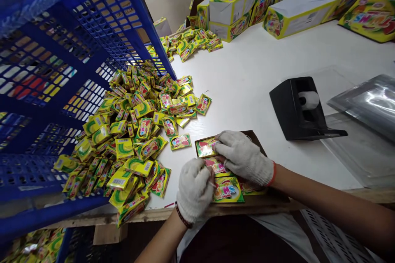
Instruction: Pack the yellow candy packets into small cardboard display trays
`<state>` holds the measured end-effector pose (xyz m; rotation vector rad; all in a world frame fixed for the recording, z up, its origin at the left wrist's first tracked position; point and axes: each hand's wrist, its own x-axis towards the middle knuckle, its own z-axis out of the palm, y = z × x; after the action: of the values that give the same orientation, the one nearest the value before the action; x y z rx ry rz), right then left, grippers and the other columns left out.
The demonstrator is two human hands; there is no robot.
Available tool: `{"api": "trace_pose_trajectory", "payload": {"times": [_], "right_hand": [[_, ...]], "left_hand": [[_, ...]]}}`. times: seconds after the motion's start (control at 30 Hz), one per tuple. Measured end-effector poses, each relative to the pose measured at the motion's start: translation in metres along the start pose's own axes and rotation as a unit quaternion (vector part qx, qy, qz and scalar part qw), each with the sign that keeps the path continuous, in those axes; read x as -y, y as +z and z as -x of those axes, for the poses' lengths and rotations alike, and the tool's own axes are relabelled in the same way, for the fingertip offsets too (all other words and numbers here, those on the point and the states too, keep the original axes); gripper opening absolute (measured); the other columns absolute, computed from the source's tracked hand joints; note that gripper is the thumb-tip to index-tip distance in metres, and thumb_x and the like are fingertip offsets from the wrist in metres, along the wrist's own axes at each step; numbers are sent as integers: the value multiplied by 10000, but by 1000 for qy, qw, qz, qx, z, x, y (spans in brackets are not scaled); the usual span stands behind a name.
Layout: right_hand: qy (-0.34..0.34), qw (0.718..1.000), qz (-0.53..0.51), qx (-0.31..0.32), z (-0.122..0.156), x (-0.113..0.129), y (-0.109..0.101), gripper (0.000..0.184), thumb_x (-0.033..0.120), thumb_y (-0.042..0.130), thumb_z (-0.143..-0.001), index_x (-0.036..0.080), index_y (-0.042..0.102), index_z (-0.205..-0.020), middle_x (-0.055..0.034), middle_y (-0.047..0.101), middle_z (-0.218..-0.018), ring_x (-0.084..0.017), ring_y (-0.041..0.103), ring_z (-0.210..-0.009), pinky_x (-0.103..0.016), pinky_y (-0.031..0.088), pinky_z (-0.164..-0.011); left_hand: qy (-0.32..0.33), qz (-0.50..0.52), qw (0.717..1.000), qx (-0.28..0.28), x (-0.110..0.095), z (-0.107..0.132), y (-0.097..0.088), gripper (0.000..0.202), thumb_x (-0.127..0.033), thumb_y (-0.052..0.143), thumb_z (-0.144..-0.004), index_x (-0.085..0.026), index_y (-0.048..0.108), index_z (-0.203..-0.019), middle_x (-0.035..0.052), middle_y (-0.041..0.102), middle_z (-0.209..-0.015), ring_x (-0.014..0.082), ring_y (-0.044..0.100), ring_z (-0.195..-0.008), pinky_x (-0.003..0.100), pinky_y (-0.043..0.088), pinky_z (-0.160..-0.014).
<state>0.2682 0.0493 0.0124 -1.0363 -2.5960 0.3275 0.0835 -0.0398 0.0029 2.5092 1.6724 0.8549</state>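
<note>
1. Packets (205,146) in bright yellow and green print lie in a brown cardboard box (254,136) at the lower centre of the frame, under and between the two gloved hands.
2. The left hand (195,189), lower centre, has its fingers curled in against the packets; whether it pinches one cannot be told.
3. The right hand (242,157), just right of it, lies across the packets with its fingertips on them; its thumb is partly hidden, so a grip cannot be confirmed.
4. As far as shows, several packets are laid in the box, printed faces up; the hands hide part of it, so how full it is stays unclear.
5. Much appears left: a large loose heap (124,148) spills from the tipped blue crate (140,8) at left.
6. Printed boxes (296,12) stand at upper right; a black tape dispenser (285,111) sits at right, beside clear plastic (370,102).
</note>
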Motion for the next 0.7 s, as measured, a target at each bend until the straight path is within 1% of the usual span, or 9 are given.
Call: {"api": "trace_pose_trajectory", "payload": {"times": [0.03,0.13,0.2,0.3,0.43,0.5,0.57,0.63,0.7], "right_hand": [[-30,999,14,24,-7,3,-1,144,266,580,-908,172,683,-944,-123,642,-1017,-268,561,-948,-385,407,-807],[-67,992,34,102,-29,9,-1,166,284,569,-919,175,690,-952,-111,640,-960,-244,545,-849,-355,355,-710],[-57,989,39,134,-38,11,1,167,261,581,-904,164,690,-985,-116,634,-955,-229,534,-813,-337,327,-675],[-24,987,43,151,-43,9,4,195,239,600,-890,152,687,-1040,-123,627,-978,-228,538,-824,-326,323,-678],[2,988,41,151,-40,9,3,205,231,611,-889,155,690,-1061,-129,629,-1023,-231,548,-853,-326,348,-710],[0,988,42,150,-34,9,4,188,231,584,-908,165,704,-1037,-127,637,-1024,-238,554,-867,-336,371,-727],[-17,989,37,141,-25,8,8,217,215,561,-912,169,713,-1061,-127,650,-1037,-256,566,-899,-363,408,-757],[-35,993,18,109,-13,7,15,309,170,563,-881,159,697,-1159,-140,661,-1083,-279,581,-953,-408,454,-804],[-51,997,-32,48,-2,5,23,392,140,556,-857,152,669,-1232,-157,663,-1156,-292,591,-1036,-461,489,-878]], "left_hand": [[-10,2,1000,14,-6,6,-3,141,-224,561,-921,-204,661,-1018,88,680,-1046,220,616,-928,370,555,-799],[-34,-17,996,78,-24,15,-8,328,-378,622,-893,-174,653,-1148,111,682,-1151,292,590,-1044,482,526,-904],[-36,-29,994,101,-31,17,-9,379,-407,636,-874,-158,654,-1160,110,685,-1155,315,572,-1081,516,496,-963],[-38,-31,993,110,-35,19,-6,375,-393,635,-862,-138,663,-1135,109,685,-1129,319,563,-1094,518,472,-998],[-41,-7,993,107,-43,26,-1,290,-344,600,-871,-135,666,-1061,98,687,-1040,284,585,-986,491,498,-925],[-43,12,995,85,-46,31,0,251,-315,577,-883,-140,659,-1042,91,689,-1026,267,593,-949,474,506,-896],[-43,30,997,61,-47,32,1,239,-309,564,-897,-140,651,-1044,86,693,-1005,258,602,-932,464,509,-879],[-40,57,997,44,-44,29,-1,193,-297,554,-917,-158,649,-1011,67,695,-934,231,611,-883,433,513,-854],[-34,76,996,23,-37,20,-5,151,-261,534,-933,-179,651,-980,56,696,-904,209,616,-862,401,512,-842]]}}
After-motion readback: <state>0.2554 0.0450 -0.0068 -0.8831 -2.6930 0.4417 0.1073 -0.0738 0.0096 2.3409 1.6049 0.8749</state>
